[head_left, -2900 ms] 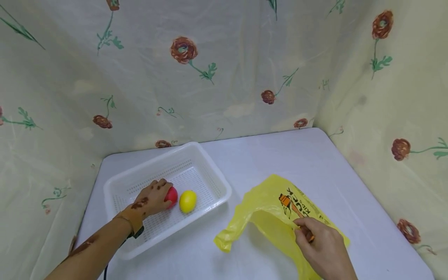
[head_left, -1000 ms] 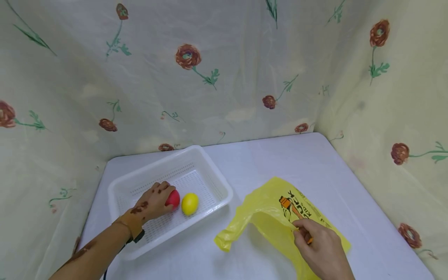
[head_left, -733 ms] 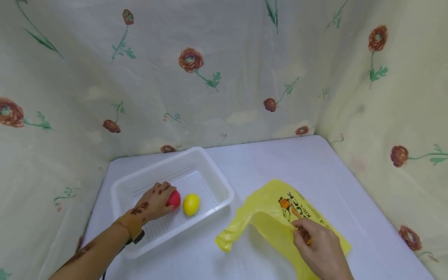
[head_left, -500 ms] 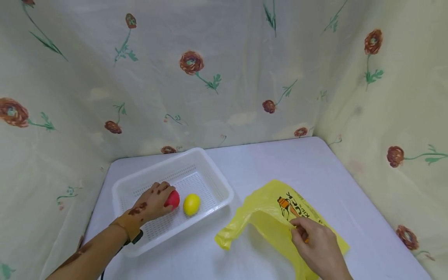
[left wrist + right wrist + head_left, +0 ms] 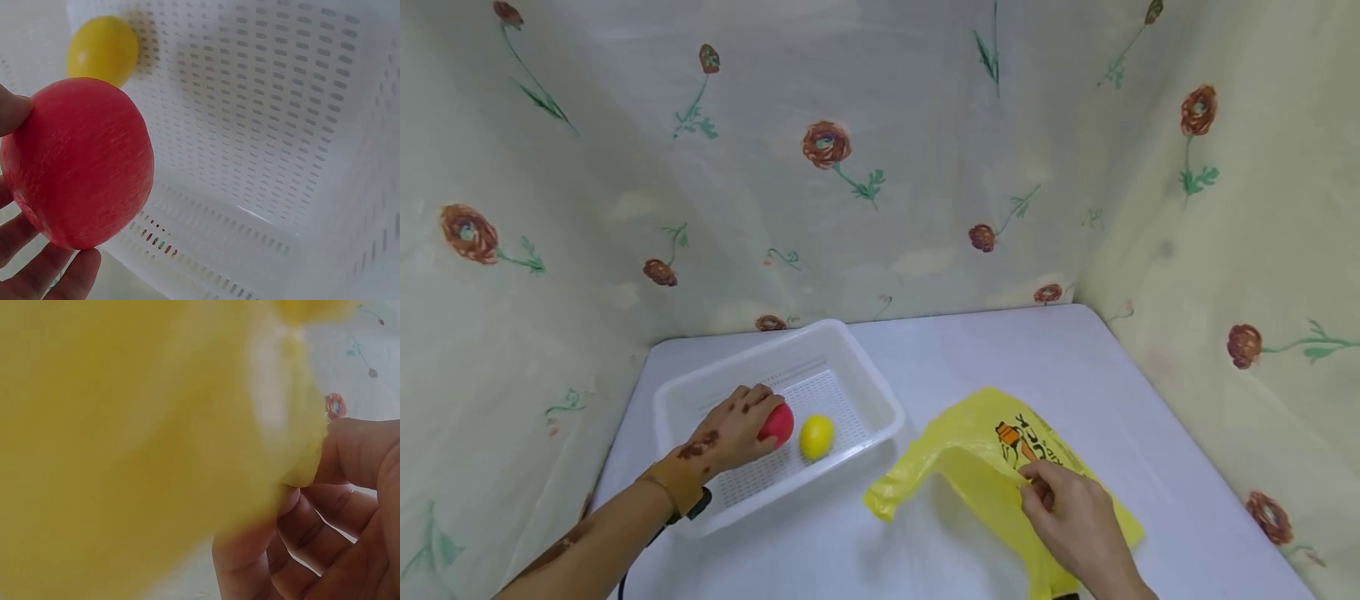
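A red apple [image 5: 777, 425] is in my left hand [image 5: 737, 429], whose fingers and thumb curve round it, inside a white perforated plastic basket [image 5: 857, 367]. In the left wrist view the apple [image 5: 81, 162] looks large and close, with fingertips against its side. Whether it touches the basket floor cannot be told. Just right of it lies a yellow lemon [image 5: 816, 437]. On the right, my right hand [image 5: 1078, 517] pinches the opening edge of a yellow plastic bag [image 5: 977, 425] between thumb and finger. The bag's mouth gapes towards me; its inside is mostly hidden.
The basket stands on the left of a white table [image 5: 985, 350]. Flower-patterned curtains [image 5: 910, 150] close off the back and both sides. One bag handle [image 5: 883, 500] reaches left towards the basket's front right corner.
The head view has tilted up and shifted slightly. My left hand still grips the apple, a little more of which shows now. My right hand keeps its pinch on the bag edge.
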`<state>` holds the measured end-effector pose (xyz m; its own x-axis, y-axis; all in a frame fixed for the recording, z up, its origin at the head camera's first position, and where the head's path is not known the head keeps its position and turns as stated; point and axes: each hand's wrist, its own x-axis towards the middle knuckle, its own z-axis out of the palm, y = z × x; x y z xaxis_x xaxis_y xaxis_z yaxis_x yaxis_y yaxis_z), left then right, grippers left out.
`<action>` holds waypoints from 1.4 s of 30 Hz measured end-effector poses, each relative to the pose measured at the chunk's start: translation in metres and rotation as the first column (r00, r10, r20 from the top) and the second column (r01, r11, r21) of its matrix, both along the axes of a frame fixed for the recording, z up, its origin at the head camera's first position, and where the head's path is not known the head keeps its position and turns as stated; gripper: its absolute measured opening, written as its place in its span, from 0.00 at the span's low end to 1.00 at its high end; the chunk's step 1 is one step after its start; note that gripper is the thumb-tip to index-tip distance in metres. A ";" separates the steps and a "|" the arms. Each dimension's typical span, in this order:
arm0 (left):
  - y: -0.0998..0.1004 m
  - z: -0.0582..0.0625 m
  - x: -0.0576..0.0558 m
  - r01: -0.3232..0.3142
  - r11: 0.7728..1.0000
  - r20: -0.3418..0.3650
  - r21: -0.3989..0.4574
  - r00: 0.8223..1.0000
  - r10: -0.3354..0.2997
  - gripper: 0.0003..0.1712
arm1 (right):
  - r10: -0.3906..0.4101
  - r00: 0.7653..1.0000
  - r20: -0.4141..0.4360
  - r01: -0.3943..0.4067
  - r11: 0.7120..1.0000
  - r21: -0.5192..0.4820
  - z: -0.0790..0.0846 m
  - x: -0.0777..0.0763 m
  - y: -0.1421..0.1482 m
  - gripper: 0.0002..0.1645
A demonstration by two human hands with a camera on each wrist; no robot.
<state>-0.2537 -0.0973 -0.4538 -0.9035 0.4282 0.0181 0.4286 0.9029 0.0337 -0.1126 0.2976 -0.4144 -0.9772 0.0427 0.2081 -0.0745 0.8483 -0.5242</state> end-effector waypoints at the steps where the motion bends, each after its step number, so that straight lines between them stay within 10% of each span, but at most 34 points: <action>1: 0.000 0.001 0.001 -0.001 1.000 -0.001 0.002 1.000 0.001 0.37 | -0.002 1.000 0.004 0.002 1.000 -0.001 0.000 0.000 0.000 0.08; 42: -0.005 0.047 0.064 0.077 0.964 -0.120 0.253 0.992 -0.047 0.42 | 0.042 0.999 -0.022 -0.041 0.999 0.032 0.012 -0.003 -0.006 0.10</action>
